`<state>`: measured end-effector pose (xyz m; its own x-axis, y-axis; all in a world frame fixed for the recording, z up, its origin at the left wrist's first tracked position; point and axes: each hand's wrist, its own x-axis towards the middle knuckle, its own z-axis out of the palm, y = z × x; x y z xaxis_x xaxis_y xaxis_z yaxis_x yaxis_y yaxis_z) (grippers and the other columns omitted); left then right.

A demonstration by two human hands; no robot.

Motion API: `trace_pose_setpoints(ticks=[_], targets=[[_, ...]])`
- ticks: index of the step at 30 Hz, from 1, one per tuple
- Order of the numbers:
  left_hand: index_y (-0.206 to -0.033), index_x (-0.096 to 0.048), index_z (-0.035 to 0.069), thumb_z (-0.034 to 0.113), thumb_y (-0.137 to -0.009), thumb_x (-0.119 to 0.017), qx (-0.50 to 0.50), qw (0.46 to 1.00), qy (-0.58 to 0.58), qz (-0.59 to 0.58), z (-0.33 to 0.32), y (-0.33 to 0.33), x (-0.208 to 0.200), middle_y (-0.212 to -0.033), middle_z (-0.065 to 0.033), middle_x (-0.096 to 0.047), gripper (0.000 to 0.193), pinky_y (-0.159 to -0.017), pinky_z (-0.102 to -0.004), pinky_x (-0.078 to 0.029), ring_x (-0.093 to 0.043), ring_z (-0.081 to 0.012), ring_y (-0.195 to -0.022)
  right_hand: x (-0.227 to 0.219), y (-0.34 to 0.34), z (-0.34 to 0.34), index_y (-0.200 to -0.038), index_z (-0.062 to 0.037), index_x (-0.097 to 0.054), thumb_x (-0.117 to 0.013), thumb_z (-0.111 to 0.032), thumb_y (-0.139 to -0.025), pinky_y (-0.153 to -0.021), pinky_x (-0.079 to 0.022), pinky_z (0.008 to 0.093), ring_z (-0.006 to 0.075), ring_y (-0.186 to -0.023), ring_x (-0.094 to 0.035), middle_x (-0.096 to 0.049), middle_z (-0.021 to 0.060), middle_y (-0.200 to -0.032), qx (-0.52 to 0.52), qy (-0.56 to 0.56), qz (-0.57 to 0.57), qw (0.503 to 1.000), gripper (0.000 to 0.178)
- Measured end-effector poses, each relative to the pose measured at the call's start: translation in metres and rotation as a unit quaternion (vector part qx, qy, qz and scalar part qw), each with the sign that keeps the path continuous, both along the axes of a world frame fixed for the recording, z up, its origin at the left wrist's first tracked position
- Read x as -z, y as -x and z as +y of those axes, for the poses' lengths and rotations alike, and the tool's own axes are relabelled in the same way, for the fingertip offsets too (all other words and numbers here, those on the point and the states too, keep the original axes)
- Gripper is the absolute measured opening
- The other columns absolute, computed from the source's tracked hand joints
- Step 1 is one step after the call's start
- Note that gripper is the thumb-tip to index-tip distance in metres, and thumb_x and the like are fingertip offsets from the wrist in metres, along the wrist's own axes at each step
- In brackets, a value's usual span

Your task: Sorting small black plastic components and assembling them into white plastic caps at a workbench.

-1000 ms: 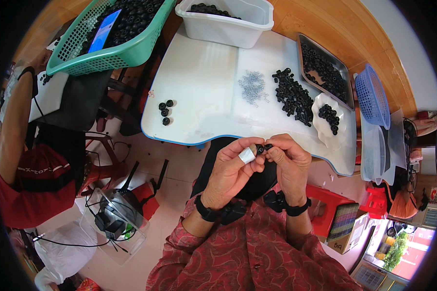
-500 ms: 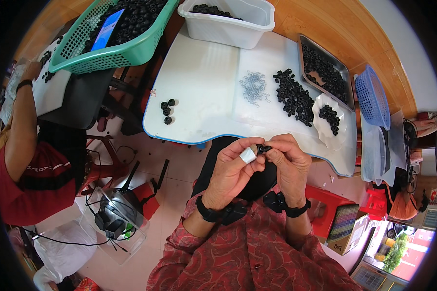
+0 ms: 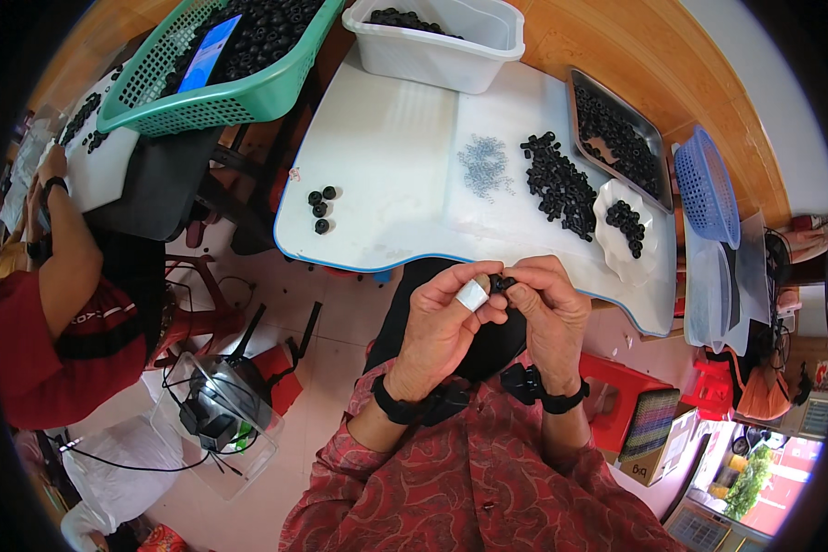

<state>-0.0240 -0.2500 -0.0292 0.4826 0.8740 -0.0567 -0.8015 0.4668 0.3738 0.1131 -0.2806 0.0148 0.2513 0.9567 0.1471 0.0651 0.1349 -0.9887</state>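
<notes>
Between my two hands, just off the table's near edge, is a small black plastic part [image 3: 499, 284]. My left hand [image 3: 437, 317], with white tape round a finger, pinches it from one side. On its other side the fingers of my right hand [image 3: 554, 308] are closed on it; how the part's pieces fit together is hidden by the fingertips. Beyond my hands lie a pile of black cylindrical parts [image 3: 558, 191] and a heap of small clear or metallic springs [image 3: 486, 166]. A white scalloped dish [image 3: 624, 261] holds several small black pieces.
On the white table [image 3: 377, 166], several finished-looking black parts [image 3: 320, 210] sit at left. Around it are a white tub [image 3: 432, 46], a metal tray [image 3: 575, 101], a blue basket [image 3: 706, 184] and a green basket [image 3: 212, 114] carrying a phone [image 3: 210, 53]. A co-worker's arm [image 3: 69, 267] is at far left.
My hands stay almost in place, still pinching the black part. The co-worker's arm at left has shifted, and both their hands now come close together.
</notes>
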Motion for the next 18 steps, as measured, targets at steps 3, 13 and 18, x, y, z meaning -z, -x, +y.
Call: trace_pose_setpoints(ticks=[3, 13, 18], targets=[[-0.121, -0.061, -0.004, 0.002, -0.098, -0.055, -0.008, 1.000, -0.006, 0.011, -0.0006, 0.0003, -0.0003, -0.101, -0.0098, -0.064, 0.025, -0.076, -0.0298, -0.059, -0.066, -0.0165, -0.088, -0.0003, 0.0008, -0.0003, -0.101, 0.0012, -0.071, -0.065, 0.007, -0.086, -0.079, -0.049, 0.0232, 0.0121, -0.089, -0.060, -0.062, 0.0058, -0.101, -0.001, 0.001, -0.020, 1.000, 0.017], [-0.121, -0.061, -0.005, 0.002, -0.097, -0.055, -0.020, 0.999, -0.008, 0.030, -0.0008, 0.0002, 0.0007, -0.101, -0.0093, -0.063, 0.025, -0.076, -0.0296, -0.059, -0.066, -0.0162, -0.087, -0.0074, 0.0041, -0.0008, -0.101, 0.0016, -0.070, -0.065, 0.007, -0.087, -0.078, -0.050, 0.0232, 0.0125, -0.090, -0.061, -0.061, 0.0065, -0.102, 0.003, -0.014, -0.083, 0.996, 0.016], [-0.120, -0.061, -0.005, 0.001, -0.097, -0.055, -0.023, 0.999, -0.018, 0.030, -0.0013, -0.0001, 0.0027, -0.100, -0.0082, -0.062, 0.025, -0.076, -0.0292, -0.059, -0.066, -0.0158, -0.087, -0.0090, 0.0054, -0.0005, -0.101, 0.0012, -0.070, -0.065, 0.008, -0.086, -0.077, -0.050, 0.0229, 0.0123, -0.089, -0.061, -0.062, 0.0066, -0.102, 0.011, -0.027, -0.116, 0.993, 0.017]])
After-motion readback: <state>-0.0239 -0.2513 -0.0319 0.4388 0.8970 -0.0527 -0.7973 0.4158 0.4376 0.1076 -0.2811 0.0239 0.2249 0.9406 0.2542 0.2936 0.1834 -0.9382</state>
